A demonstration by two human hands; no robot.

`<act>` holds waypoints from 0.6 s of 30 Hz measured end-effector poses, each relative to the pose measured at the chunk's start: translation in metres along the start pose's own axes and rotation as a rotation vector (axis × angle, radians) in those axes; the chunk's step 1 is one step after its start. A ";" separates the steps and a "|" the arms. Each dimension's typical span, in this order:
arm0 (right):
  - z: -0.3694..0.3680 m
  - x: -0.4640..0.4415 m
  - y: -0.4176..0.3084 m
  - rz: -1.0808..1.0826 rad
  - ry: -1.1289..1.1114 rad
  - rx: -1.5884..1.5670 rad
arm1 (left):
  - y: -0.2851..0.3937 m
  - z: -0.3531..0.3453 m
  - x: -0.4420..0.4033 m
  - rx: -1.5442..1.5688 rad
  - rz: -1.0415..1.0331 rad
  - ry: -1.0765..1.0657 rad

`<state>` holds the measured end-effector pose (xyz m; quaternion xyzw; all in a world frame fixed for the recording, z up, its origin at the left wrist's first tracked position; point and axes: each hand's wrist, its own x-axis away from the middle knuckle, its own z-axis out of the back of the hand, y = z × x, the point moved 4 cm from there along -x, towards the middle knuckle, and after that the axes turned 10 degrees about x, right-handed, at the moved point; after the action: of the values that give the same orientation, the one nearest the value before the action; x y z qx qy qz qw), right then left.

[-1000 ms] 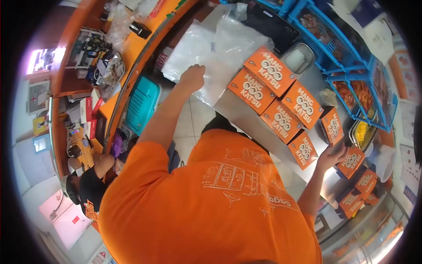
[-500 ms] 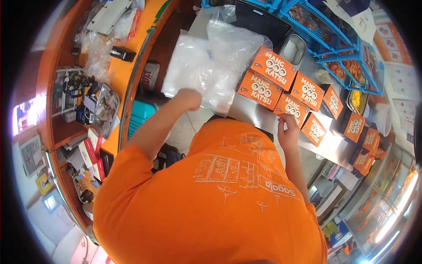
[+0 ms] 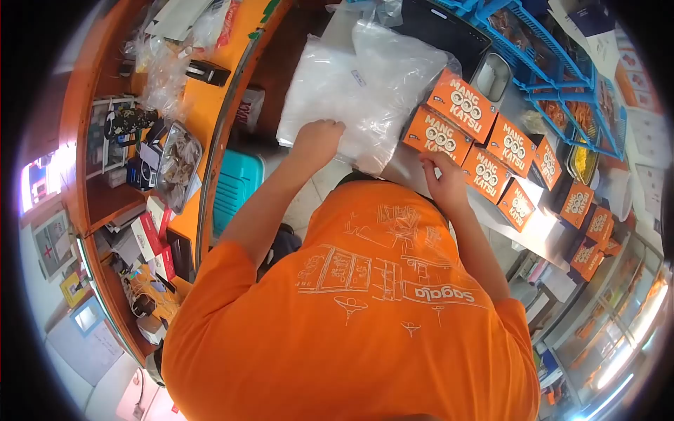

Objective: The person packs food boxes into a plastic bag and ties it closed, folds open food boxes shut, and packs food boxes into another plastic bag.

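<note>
A stack of clear plastic bags point(image 3: 351, 91) lies on the metal counter. At its near left edge is my left hand point(image 3: 317, 146), its fingers curled closed; whatever they pinch, if anything, is too small to make out. My right hand point(image 3: 444, 177) hovers by the front of the orange boxes point(image 3: 440, 133), thumb and fingers slightly apart and nothing seen between them. These boxes, printed "MANG KATSU", stand close together in a group to the right of the bags. A smaller orange box point(image 3: 576, 203) is farther right.
Behind the boxes are a metal tray point(image 3: 493, 76), a dark flat appliance point(image 3: 439, 31) and blue racks point(image 3: 562, 91) of packed food. A yellow-filled tray point(image 3: 583, 163) sits at the right. On the left are a turquoise container point(image 3: 239, 188) and a cluttered orange shelf point(image 3: 210, 98).
My right hand has come left from the far-right boxes to near the bags. My left hand stays by the bag stack, its fingers closed. The head view has shifted.
</note>
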<state>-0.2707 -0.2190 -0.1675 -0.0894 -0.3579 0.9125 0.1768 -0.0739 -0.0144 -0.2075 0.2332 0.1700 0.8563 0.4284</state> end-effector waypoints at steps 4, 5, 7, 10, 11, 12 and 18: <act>-0.008 -0.031 -0.039 0.021 -0.037 -0.096 | 0.010 0.062 -0.010 0.163 -0.073 0.037; -0.014 -0.038 -0.049 -0.046 -0.125 -0.150 | 0.011 0.075 -0.017 0.241 -0.064 0.149; -0.018 -0.055 -0.065 -0.110 -0.187 -0.208 | 0.024 0.105 -0.030 0.306 -0.078 0.262; -0.036 -0.061 -0.078 -0.433 -0.646 -0.719 | 0.063 0.149 -0.040 0.218 -0.132 0.359; -0.035 -0.063 -0.083 -0.424 -0.634 -0.721 | 0.074 0.163 -0.043 0.214 -0.123 0.409; -0.034 -0.065 -0.089 -0.380 -0.637 -0.749 | 0.082 0.173 -0.043 0.210 -0.113 0.461; -0.045 -0.076 -0.055 -0.293 -0.462 -0.444 | 0.100 0.250 -0.007 0.199 -0.304 0.815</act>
<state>-0.1736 -0.1826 -0.1598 0.1354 -0.5871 0.7736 0.1962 0.0008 -0.0545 0.0480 -0.1108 0.4390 0.7849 0.4230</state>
